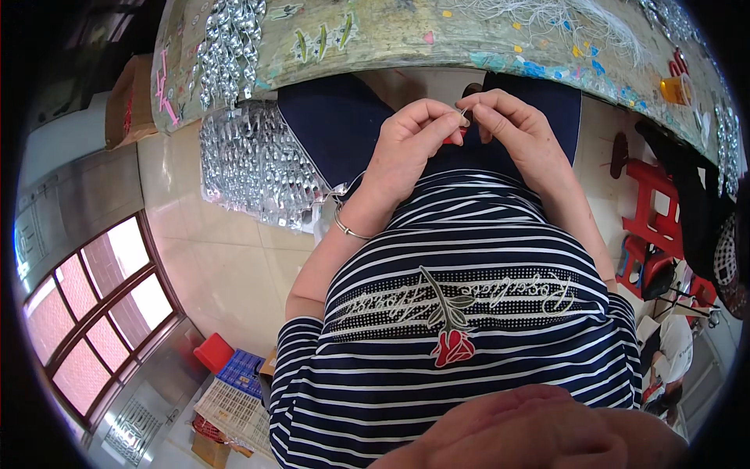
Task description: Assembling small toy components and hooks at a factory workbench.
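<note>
Thin pale strand (466, 111) sits near the top middle of the frame, right where the two hands meet, in front of the person's lap.

A big, worn table (375, 66) goes across the top of the frame. It has bits of colour stuck all over it. A striped shirt (469, 211), dark blue and white, fills the middle and bottom, with a red flower (453, 348) on its front. Dark blue trousers (328, 117) show under the table's edge. A window (90, 313) is at the lower left. At the right side is a red stool (651, 178).

A shiny pile of silver twisted strips (254, 168) is just left of the legs. More silver strips (230, 51) lie on the table at the upper left. White threads (594, 27) are spread out at the upper right, and a yellow cup (672, 91) is near them.

The left hand (406, 144) has its thumb and first finger squeezed together on the strand. The right hand (516, 133) pinches it too, with its finger and thumb nearly touching. A round bracelet (344, 223) is on the left wrist. Something small and red (455, 139) peeks out by the left fingers; I can't tell if they hold it.
</note>
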Action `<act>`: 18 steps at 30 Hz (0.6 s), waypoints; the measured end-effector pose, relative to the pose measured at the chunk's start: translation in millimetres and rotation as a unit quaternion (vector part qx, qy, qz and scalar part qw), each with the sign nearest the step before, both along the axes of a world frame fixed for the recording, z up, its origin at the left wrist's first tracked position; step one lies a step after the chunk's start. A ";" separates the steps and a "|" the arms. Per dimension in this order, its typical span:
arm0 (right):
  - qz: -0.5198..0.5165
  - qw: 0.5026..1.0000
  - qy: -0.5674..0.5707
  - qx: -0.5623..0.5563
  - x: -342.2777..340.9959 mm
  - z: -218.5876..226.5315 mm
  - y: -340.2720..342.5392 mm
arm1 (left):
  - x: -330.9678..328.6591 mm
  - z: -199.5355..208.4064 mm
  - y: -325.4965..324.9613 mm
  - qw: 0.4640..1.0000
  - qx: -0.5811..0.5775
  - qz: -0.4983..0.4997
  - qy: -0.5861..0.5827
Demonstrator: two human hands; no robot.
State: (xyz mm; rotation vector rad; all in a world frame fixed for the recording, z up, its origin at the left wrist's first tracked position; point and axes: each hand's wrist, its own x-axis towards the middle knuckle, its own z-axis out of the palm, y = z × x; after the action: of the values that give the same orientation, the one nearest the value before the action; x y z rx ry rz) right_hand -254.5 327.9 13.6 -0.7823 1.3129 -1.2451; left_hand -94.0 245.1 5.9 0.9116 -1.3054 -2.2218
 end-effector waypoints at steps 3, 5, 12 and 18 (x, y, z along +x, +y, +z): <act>-0.007 1.000 -0.022 -0.001 -1.2 -3.0 -0.2 | 0.7 -0.3 -0.8 1.000 0.021 -0.011 0.000; -0.009 1.000 -0.024 0.001 -0.8 -3.6 0.3 | 0.4 -0.9 -1.0 1.000 0.020 -0.011 -0.003; -0.012 1.000 -0.008 -0.002 -1.9 -9.1 0.4 | -0.5 -0.3 0.6 1.000 0.007 -0.017 -0.011; -0.030 1.000 -0.005 -0.001 -2.5 -9.2 0.6 | -0.8 -0.2 2.6 0.999 -0.011 -0.014 -0.032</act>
State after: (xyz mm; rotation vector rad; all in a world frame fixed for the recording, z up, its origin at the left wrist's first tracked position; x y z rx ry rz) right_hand -257.0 328.4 4.3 -0.7429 1.3360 -1.2966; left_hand -94.8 247.8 5.7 0.9701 -1.3773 -2.2115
